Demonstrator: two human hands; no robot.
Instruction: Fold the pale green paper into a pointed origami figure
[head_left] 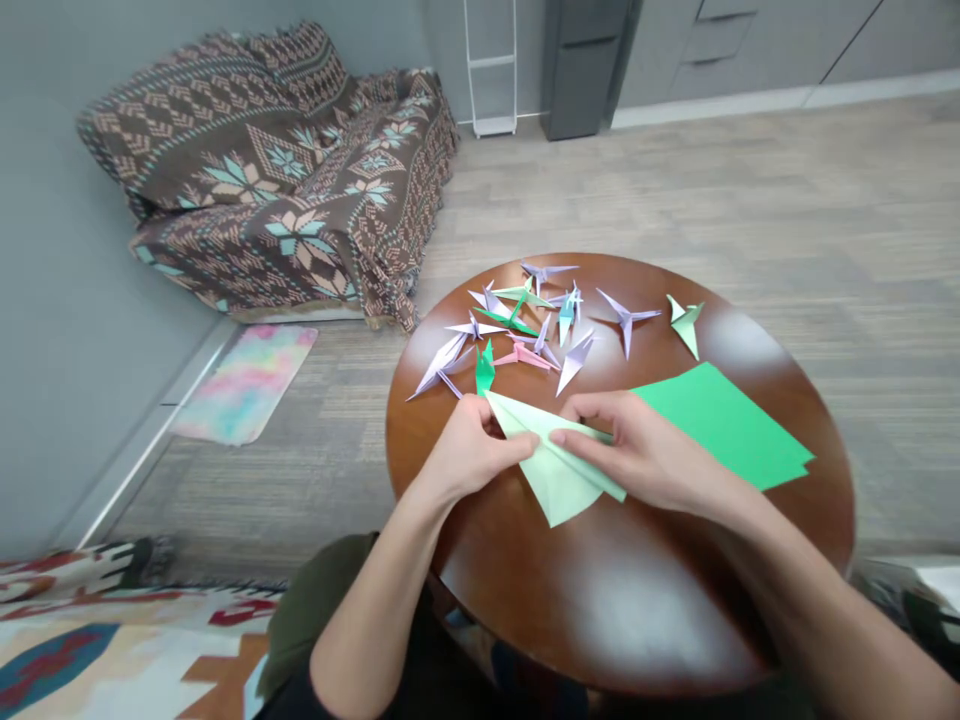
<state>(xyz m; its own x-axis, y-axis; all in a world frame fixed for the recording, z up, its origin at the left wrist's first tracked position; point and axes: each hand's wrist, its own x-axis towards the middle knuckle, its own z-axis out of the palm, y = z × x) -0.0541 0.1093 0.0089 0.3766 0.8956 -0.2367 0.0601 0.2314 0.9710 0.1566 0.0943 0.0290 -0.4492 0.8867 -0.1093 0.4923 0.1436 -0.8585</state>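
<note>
Viewing from the head camera, the inspector finds both hands at work on one piece of pale green paper (559,482), held over the round table (510,565), in front of the seated person. Whether its lower tip touches the wood cannot be told.

The left hand (472,450) is mostly closed in a pinch: its thumb lies on the face of the paper, pointing inward, and its fingers curl at the upper left edge, partly hidden. The right hand (643,445) is also closed to a pinch on the right part of the paper, thumb along a raised narrow layer, fingertips partly out of sight behind. The thumb tips are near each other but apart.

The paper carries several creases and layers, with one corner pointing down. The step in hand is judged to be a fold midway through shaping, neither flat nor pressed. The next move appears to call for lining up the layers, with one hand steadying and the other pressing the crease; a skewed edge is the likely fault.

Beyond the hands lie folded paper birds (627,318) in lilac, green and pink. Bright green sheets (724,425) rest beside the right hand, partly behind its wrist.
</note>
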